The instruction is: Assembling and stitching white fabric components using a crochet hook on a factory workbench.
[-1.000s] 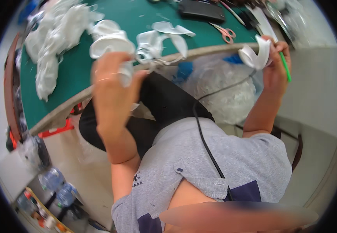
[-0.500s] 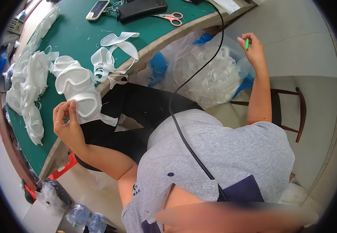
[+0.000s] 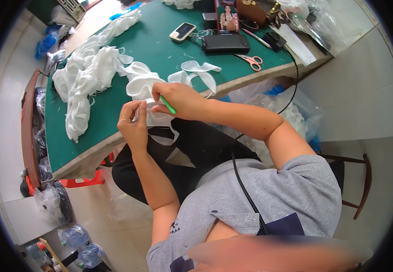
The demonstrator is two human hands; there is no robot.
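Observation:
A string of white bras with moulded cups [image 3: 138, 84] runs over the table's near edge toward my lap. My left hand [image 3: 133, 127] is closed, thumb and fingers pinched at the side of the nearest cup. Close beside it, my right hand [image 3: 180, 100] bends over the same bra. A slim green stick-like tool [image 3: 168, 105] is gripped in it; its working end is hidden by the fingers. Loose white bra pieces with straps [image 3: 198, 72] lie just beyond my right hand.
The green table [image 3: 155, 41] holds a heap of white garments [image 3: 92, 72] at left. A white phone [image 3: 183, 31], a black case [image 3: 226, 43], pink-handled scissors [image 3: 253, 62] and a lit screen [image 3: 227, 17] lie farther back. A black cable [image 3: 237, 170] crosses my body.
My right hand has swung in from the far right with the green tool, over to the bra by my left hand. The view has shifted, showing more of the table's back.

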